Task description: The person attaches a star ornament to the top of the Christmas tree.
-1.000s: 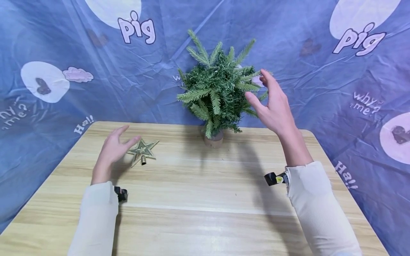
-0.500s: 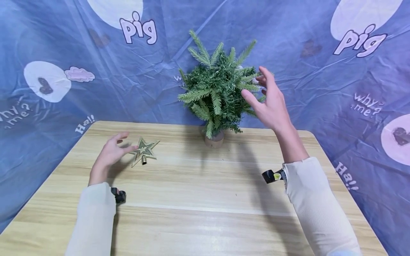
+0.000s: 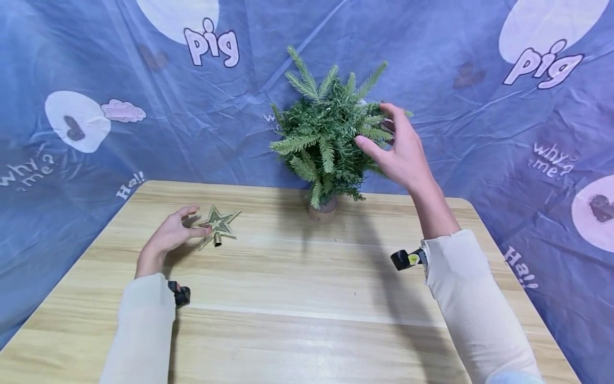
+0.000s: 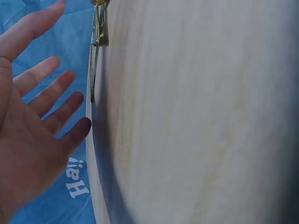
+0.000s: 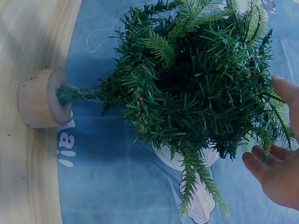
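My left hand (image 3: 169, 233) is released, its fingers loosely spread and slightly bent, palm turned toward the gold star (image 3: 217, 223). From above, my left thumb overlaps the edge of the star nearest it, while the left wrist view shows a gap between my fingers and the star. The star lies on the table (image 3: 297, 288), toward its far left part, with its small socket (image 3: 218, 240) pointing back toward me.

My right hand (image 3: 404, 154) is raised beside the small green tree (image 3: 331, 128), also released: the thumb and fingers curve apart from each other at the outer tips of the branches on its right side. A branch tip passes between thumb and fingers in the right wrist view; I cannot tell whether my skin touches the needles.

The tree stands upright near the back edge of the table, well apart from the star, its short trunk (image 5: 80, 92) set in a round wooden base (image 3: 322, 213).

Pale sleeves cover my forearms, and at each cuff sits a black camera, one on the left (image 3: 180, 294) and one on the right (image 3: 405, 260). Behind the table hangs a creased blue cloth (image 3: 163, 144) printed with "pig", "why me?" and "Ha!!".
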A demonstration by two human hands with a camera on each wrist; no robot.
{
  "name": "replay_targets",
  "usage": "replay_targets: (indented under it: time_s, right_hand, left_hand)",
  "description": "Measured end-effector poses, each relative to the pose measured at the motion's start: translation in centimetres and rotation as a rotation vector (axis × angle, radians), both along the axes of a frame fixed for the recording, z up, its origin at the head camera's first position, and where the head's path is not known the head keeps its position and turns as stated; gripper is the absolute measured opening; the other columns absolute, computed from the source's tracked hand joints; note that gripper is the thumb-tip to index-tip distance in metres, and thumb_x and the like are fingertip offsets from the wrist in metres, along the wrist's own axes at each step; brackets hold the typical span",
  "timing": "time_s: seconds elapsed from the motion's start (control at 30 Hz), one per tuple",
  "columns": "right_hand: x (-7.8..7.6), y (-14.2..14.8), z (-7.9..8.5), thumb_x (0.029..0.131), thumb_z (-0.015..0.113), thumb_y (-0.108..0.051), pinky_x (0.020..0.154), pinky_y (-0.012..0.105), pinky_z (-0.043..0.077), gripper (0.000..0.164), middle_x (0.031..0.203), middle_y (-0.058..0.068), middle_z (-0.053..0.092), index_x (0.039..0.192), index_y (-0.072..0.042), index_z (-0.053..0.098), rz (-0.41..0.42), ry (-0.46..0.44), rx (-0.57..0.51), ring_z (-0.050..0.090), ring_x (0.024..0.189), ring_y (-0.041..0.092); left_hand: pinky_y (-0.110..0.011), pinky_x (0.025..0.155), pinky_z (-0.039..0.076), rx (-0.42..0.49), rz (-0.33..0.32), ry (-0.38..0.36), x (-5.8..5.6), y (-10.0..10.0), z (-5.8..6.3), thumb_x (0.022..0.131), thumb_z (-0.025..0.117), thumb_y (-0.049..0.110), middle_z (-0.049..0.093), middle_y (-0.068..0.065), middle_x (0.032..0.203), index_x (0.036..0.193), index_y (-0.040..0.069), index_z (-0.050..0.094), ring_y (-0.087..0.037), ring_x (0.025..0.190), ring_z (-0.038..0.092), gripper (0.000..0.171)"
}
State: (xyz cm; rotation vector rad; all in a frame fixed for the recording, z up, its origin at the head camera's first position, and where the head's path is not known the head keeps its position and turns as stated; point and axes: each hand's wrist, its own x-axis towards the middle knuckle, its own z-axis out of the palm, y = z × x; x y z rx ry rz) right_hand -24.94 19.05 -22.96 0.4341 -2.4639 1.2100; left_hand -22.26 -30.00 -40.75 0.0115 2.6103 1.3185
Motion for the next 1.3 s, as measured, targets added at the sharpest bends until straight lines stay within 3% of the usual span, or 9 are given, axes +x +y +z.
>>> replay_targets:
  time_s: [0.27, 0.53, 0.67, 0.9, 1.13, 1.2, 1.3]
  right_hand:
    - [-0.1, -0.3, -0.2, 0.090, 0.075, -0.037, 0.108, 0.045, 0.042, 0.079, 0.151, 0.009, 0.046, 0.156, -0.018, 0.036, -0.033, 0.033, -0.016, 0.047, 0.135, 0.024]
    - [-0.2, -0.5, -0.2, 0.090, 0.076, -0.037, 0.109, 0.042, 0.043, 0.082, 0.153, 0.008, 0.045, 0.157, -0.018, 0.033, -0.051, 0.027, -0.037, 0.047, 0.135, 0.022]
    - [-0.4, -0.6, -0.3, 0.090, 0.075, -0.037, 0.111, 0.044, 0.041, 0.082, 0.151, 0.012, 0.045, 0.157, -0.018, 0.032, -0.036, -0.003, -0.076, 0.046, 0.136, 0.024]
    - [-0.7, -0.6, -0.3, 0.091, 0.076, -0.032, 0.112, 0.040, 0.042, 0.077, 0.147, 0.014, 0.047, 0.154, -0.014, 0.038, -0.020, -0.003, -0.128, 0.047, 0.135, 0.026]
    - [-0.8, -0.4, -0.2, 0.089, 0.079, -0.028, 0.108, 0.040, 0.046, 0.079, 0.148, 0.012, 0.049, 0.156, -0.013, 0.039, -0.047, 0.019, -0.104, 0.050, 0.132, 0.027]
    - [-0.9, -0.4, -0.2, 0.089, 0.080, -0.026, 0.106, 0.039, 0.048, 0.081, 0.150, 0.012, 0.049, 0.157, -0.013, 0.038, -0.050, 0.030, -0.100, 0.052, 0.131, 0.027]
    - [-1.0, -0.4, -0.3, 0.088, 0.081, -0.024, 0.103, 0.036, 0.050, 0.082, 0.146, 0.016, 0.053, 0.157, -0.011, 0.038, -0.054, 0.036, -0.097, 0.055, 0.128, 0.029]
  left_hand:
    - [-0.068, 0.116, 0.016, 0.004, -0.049, -0.018, 0.1, 0.0, -0.3, 0.081, 0.085, 0.027, 0.022, -0.032, 0.160, 0.160, -0.002, 0.012, -0.053, 0.145, 0.019, 0.111]
    - [-0.067, 0.115, 0.019, -0.181, -0.083, 0.036, -0.1, 0.2, -0.5, 0.077, 0.088, 0.030, 0.030, -0.033, 0.156, 0.157, -0.006, 0.021, -0.054, 0.143, 0.023, 0.110]
    - [-0.066, 0.115, 0.023, -0.213, -0.096, 0.057, -0.2, 0.2, -0.6, 0.078, 0.087, 0.030, 0.034, -0.033, 0.154, 0.156, -0.007, 0.024, -0.053, 0.141, 0.028, 0.107]
    - [-0.066, 0.112, 0.028, -0.197, -0.101, 0.093, -0.5, 0.3, -0.7, 0.081, 0.084, 0.023, 0.042, -0.034, 0.148, 0.154, -0.006, 0.030, -0.053, 0.135, 0.038, 0.096]
    - [-0.066, 0.113, 0.027, -0.151, -0.080, 0.124, -0.8, 0.4, -0.8, 0.079, 0.082, 0.016, 0.038, -0.036, 0.148, 0.151, -0.013, 0.031, -0.051, 0.132, 0.040, 0.092]
    - [-0.063, 0.112, 0.031, -0.123, -0.078, 0.136, -0.8, 0.4, -0.8, 0.080, 0.081, 0.013, 0.046, -0.034, 0.141, 0.149, -0.014, 0.035, -0.047, 0.125, 0.047, 0.087]
    - [-0.053, 0.100, 0.045, -0.075, -0.085, 0.147, -0.9, 0.4, -0.9, 0.081, 0.079, 0.009, 0.065, -0.027, 0.112, 0.141, -0.014, 0.047, -0.037, 0.098, 0.061, 0.072]
